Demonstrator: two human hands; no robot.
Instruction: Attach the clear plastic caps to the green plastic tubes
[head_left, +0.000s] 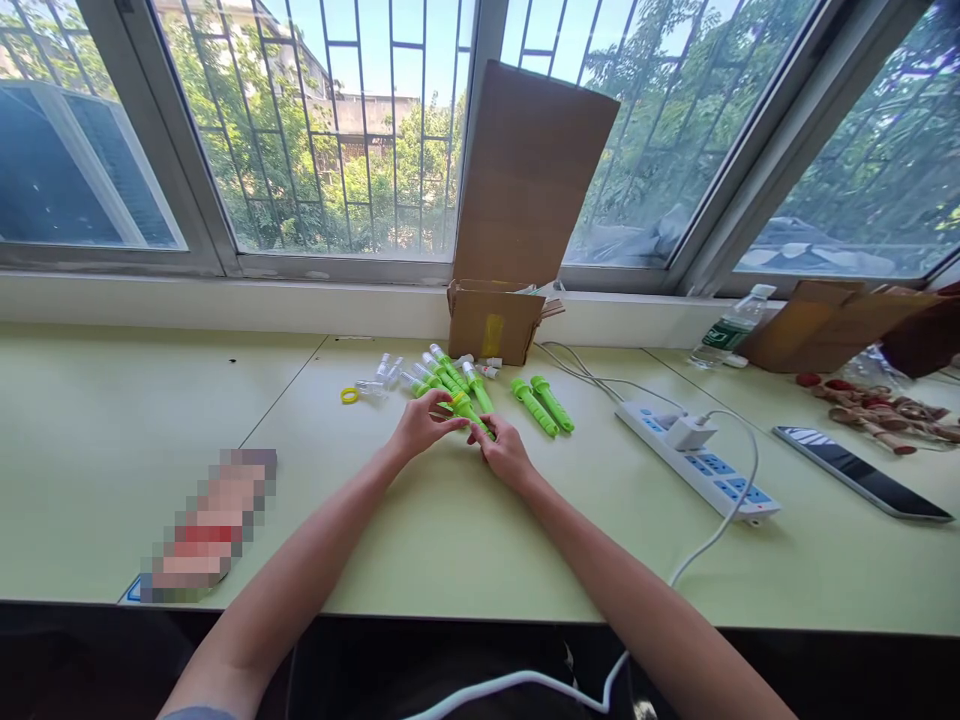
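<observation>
Both my hands meet over the pale green table (450, 530). My left hand (422, 425) and my right hand (504, 452) are closed together on one green plastic tube (468, 411), pinching it from either end. Just beyond them lie several more green tubes with clear caps (442, 373). Two green handles (543, 404) lie side by side to the right of my hands. A yellow ring (349, 395) and a few clear caps (384, 374) sit to the left of the pile.
An open cardboard box (495, 320) stands against the window ledge. A white power strip (697, 460) with a plugged charger and cable runs on the right. Further right are a dark phone (862, 473), a water bottle (731, 328), reddish parts (877, 410) and another cardboard box (832, 320).
</observation>
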